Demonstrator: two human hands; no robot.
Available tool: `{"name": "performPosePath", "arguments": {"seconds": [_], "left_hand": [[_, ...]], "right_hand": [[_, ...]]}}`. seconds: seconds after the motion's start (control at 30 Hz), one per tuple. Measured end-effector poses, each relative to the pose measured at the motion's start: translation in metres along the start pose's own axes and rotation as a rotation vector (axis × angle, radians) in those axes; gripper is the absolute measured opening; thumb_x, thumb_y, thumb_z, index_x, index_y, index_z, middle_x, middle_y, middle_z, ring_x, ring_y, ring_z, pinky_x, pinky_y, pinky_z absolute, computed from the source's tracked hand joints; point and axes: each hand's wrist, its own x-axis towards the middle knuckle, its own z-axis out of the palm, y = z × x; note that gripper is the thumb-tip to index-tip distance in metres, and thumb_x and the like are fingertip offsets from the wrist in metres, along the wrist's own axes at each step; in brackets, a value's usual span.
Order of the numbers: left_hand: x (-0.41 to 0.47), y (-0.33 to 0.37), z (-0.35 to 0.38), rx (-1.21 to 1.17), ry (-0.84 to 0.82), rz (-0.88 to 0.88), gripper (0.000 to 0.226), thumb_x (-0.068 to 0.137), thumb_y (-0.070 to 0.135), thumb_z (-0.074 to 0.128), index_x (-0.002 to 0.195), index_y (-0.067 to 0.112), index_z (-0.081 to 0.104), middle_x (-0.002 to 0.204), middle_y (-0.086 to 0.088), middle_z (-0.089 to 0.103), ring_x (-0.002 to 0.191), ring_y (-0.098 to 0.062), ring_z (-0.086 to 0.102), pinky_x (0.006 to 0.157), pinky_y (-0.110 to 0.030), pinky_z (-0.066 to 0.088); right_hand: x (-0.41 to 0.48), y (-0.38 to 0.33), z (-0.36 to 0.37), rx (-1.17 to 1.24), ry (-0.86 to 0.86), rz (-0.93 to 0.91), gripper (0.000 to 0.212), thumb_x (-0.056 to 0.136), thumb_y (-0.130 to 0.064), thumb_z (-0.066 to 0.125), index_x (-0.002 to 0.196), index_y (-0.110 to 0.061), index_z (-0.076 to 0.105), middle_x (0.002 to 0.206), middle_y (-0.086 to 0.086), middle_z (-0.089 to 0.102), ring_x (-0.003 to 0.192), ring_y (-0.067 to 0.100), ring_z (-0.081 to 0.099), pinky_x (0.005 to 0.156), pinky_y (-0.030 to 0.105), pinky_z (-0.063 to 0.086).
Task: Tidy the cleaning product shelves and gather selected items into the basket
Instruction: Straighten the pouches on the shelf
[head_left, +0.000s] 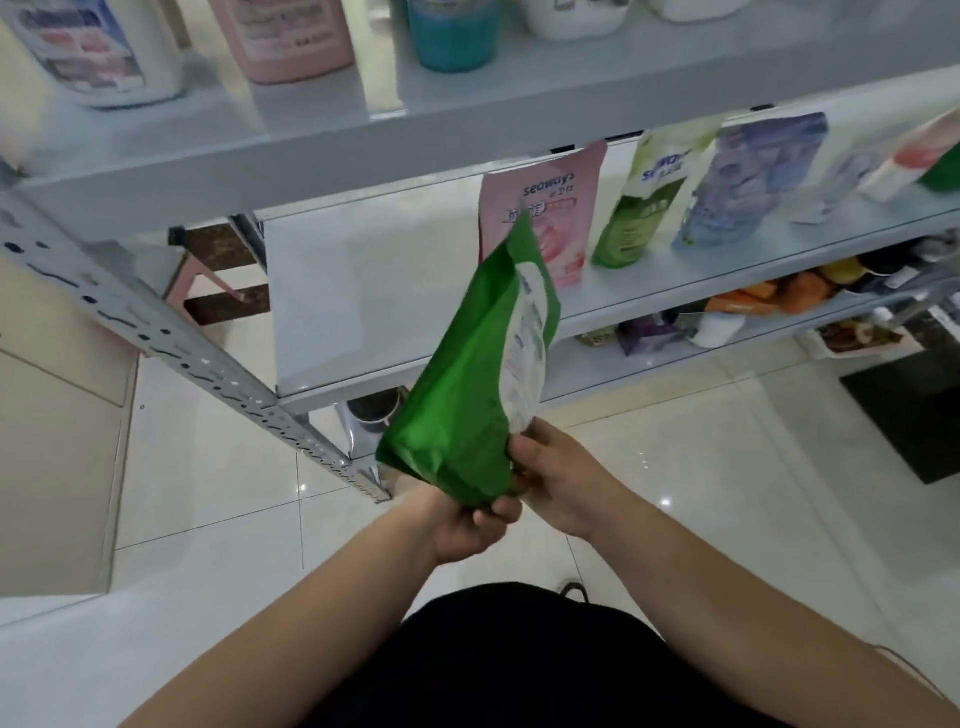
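One glossy green pouch (467, 395), tilted | left hand (470, 526) grips base | right hand (563, 488) pinches lower edge

Probably a shop: metal shelves (363, 291) stocked with detergent pouches (545, 208).

You get bright, even, diffuse light with only soft shadows. Small glints dot the glossy floor tiles (218, 493). The wide lens bows the shelf post (156, 335) and the top shelf (467, 135) edge. Motion blur smears the pink bottle (291, 41) and purple pouch (748, 182); the green pouch (467, 395) looks only slightly sharper.
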Motion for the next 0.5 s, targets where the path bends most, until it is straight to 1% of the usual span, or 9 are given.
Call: {"name": "performPosePath", "arguments": {"seconds": [0.03, 0.07, 0.13, 0.2, 0.23, 0.3, 0.37, 0.43, 0.5], "left_hand": [[0.006, -0.006, 0.007, 0.064, -0.009, 0.001, 0.02, 0.086, 0.029, 0.05, 0.09, 0.012, 0.059, 0.068, -0.005, 0.061, 0.043, -0.015, 0.055, 0.031, -0.016, 0.041], [0.011, -0.01, 0.01, 0.145, -0.006, 0.024, 0.023, 0.087, 0.032, 0.052, 0.096, 0.012, 0.062, 0.075, -0.006, 0.068, 0.05, -0.018, 0.064, 0.037, -0.019, 0.049], [0.017, -0.012, 0.009, 0.227, 0.023, 0.123, 0.033, 0.088, 0.033, 0.055, 0.11, 0.013, 0.07, 0.098, -0.012, 0.076, 0.077, -0.029, 0.076, 0.059, -0.032, 0.063], [0.017, -0.012, 0.003, 0.14, 0.064, 0.209, 0.035, 0.091, 0.034, 0.057, 0.112, 0.014, 0.077, 0.118, -0.016, 0.074, 0.097, -0.037, 0.075, 0.07, -0.046, 0.064], [0.015, -0.011, -0.001, 0.049, 0.094, 0.247, 0.037, 0.093, 0.037, 0.056, 0.111, 0.015, 0.079, 0.122, -0.016, 0.072, 0.099, -0.036, 0.074, 0.069, -0.048, 0.064], [0.011, -0.011, -0.007, -0.045, 0.127, 0.324, 0.049, 0.095, 0.056, 0.052, 0.114, 0.02, 0.079, 0.125, -0.013, 0.072, 0.103, -0.034, 0.074, 0.07, -0.048, 0.063], [0.007, -0.013, -0.004, 0.099, 0.182, 0.406, 0.062, 0.087, 0.072, 0.053, 0.126, 0.027, 0.073, 0.129, -0.01, 0.071, 0.113, -0.033, 0.071, 0.075, -0.047, 0.062], [0.011, -0.021, 0.005, 0.326, 0.285, 0.468, 0.073, 0.07, 0.061, 0.074, 0.134, 0.029, 0.061, 0.127, -0.006, 0.072, 0.111, -0.029, 0.072, 0.075, -0.043, 0.062], [0.015, -0.03, 0.016, 0.419, 0.393, 0.527, 0.08, 0.059, 0.043, 0.089, 0.13, 0.026, 0.057, 0.12, -0.004, 0.075, 0.102, -0.027, 0.075, 0.07, -0.04, 0.062]], "right_hand": [[-0.001, -0.002, -0.01, 0.018, -0.024, -0.021, 0.097, 0.05, -0.043, 0.101, 0.13, -0.009, 0.058, 0.118, 0.008, 0.072, 0.097, 0.02, 0.065, 0.074, 0.032, 0.055], [-0.002, -0.007, -0.019, 0.024, -0.032, -0.034, 0.091, 0.053, -0.039, 0.099, 0.13, -0.01, 0.059, 0.118, 0.006, 0.073, 0.1, 0.022, 0.066, 0.074, 0.032, 0.053], [0.0, -0.014, -0.039, 0.047, -0.05, -0.054, 0.063, 0.074, -0.022, 0.086, 0.131, -0.014, 0.06, 0.127, 0.006, 0.073, 0.115, 0.027, 0.069, 0.085, 0.035, 0.058], [0.003, -0.024, -0.058, 0.057, -0.053, -0.049, 0.053, 0.082, -0.014, 0.078, 0.132, -0.015, 0.059, 0.128, 0.009, 0.073, 0.117, 0.029, 0.07, 0.088, 0.037, 0.06], [0.004, -0.028, -0.067, 0.04, -0.051, -0.052, 0.054, 0.082, -0.015, 0.079, 0.132, -0.015, 0.059, 0.128, 0.009, 0.073, 0.117, 0.03, 0.07, 0.088, 0.038, 0.061], [0.004, -0.035, -0.083, -0.032, -0.014, -0.068, 0.062, 0.075, -0.021, 0.089, 0.13, -0.017, 0.06, 0.126, 0.007, 0.074, 0.115, 0.029, 0.071, 0.088, 0.039, 0.061], [0.004, -0.038, -0.097, -0.126, 0.033, -0.1, 0.066, 0.065, -0.031, 0.094, 0.123, -0.023, 0.064, 0.121, 0.002, 0.076, 0.112, 0.024, 0.073, 0.087, 0.037, 0.061], [0.003, -0.038, -0.106, -0.209, 0.025, -0.132, 0.062, 0.061, -0.038, 0.094, 0.116, -0.031, 0.067, 0.118, -0.002, 0.077, 0.11, 0.02, 0.074, 0.09, 0.037, 0.061], [0.001, -0.038, -0.109, -0.26, -0.02, -0.149, 0.055, 0.062, -0.041, 0.094, 0.111, -0.038, 0.07, 0.118, -0.003, 0.077, 0.111, 0.02, 0.073, 0.092, 0.04, 0.06]]}}
